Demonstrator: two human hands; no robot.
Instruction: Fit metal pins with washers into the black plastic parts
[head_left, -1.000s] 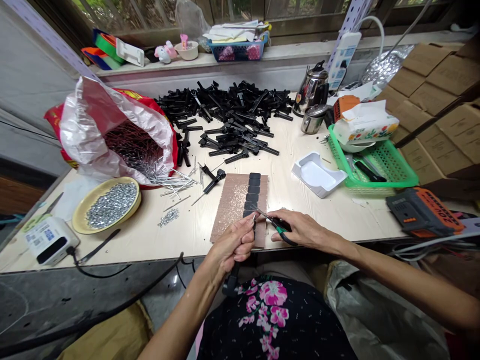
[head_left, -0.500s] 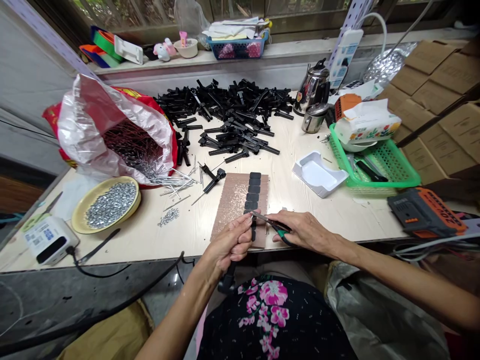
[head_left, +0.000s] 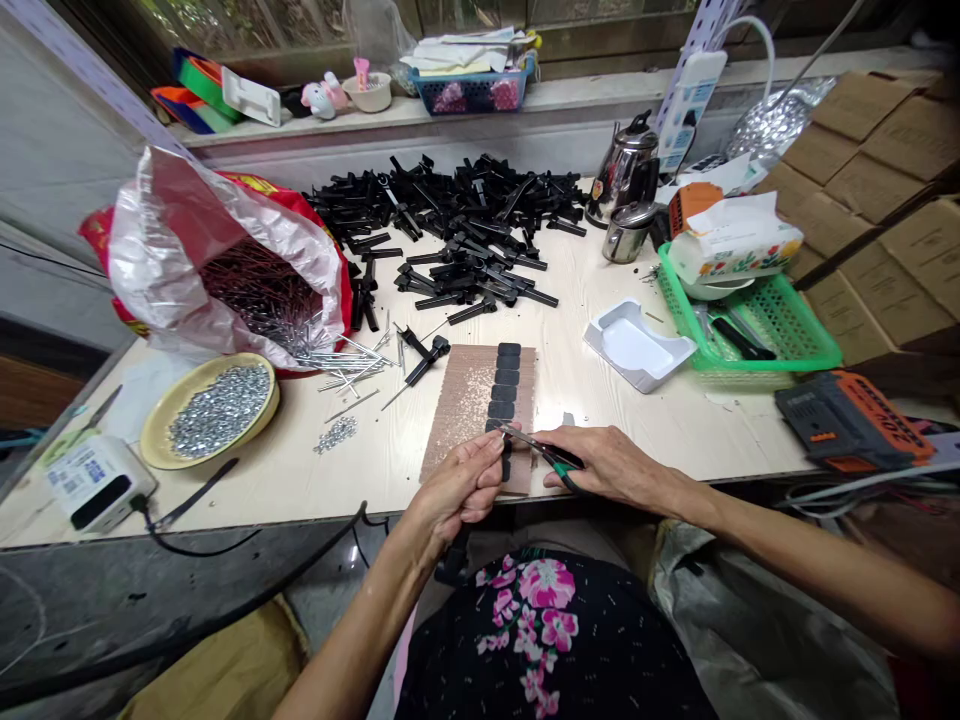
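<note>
My right hand (head_left: 611,462) is closed around the black-and-green handles of long-nose pliers (head_left: 551,455). Their narrow jaws point left and meet the fingertips of my left hand (head_left: 466,482). That hand is curled shut on a black plastic part (head_left: 452,560), whose lower end sticks out beneath the fist; the rest is hidden by the fingers. Something tiny and shiny shows at the plier tips, too small to name. Both hands are over the near edge of a brown corrugated cardboard sheet (head_left: 457,405), which carries a column of black rounded pads (head_left: 506,378).
A pile of black plastic parts (head_left: 480,215) covers the back. On the left are a bag of metal rods (head_left: 217,240), a yellow bowl (head_left: 274,405) of small metal pieces and a white box (head_left: 101,480). To the right stand a white tray (head_left: 637,345), green basket (head_left: 787,370) and kettle (head_left: 630,165).
Both hands stay in nearly the same place, with the plier tips at the left fingertips. The view has shifted very slightly; nothing else visibly differs.
</note>
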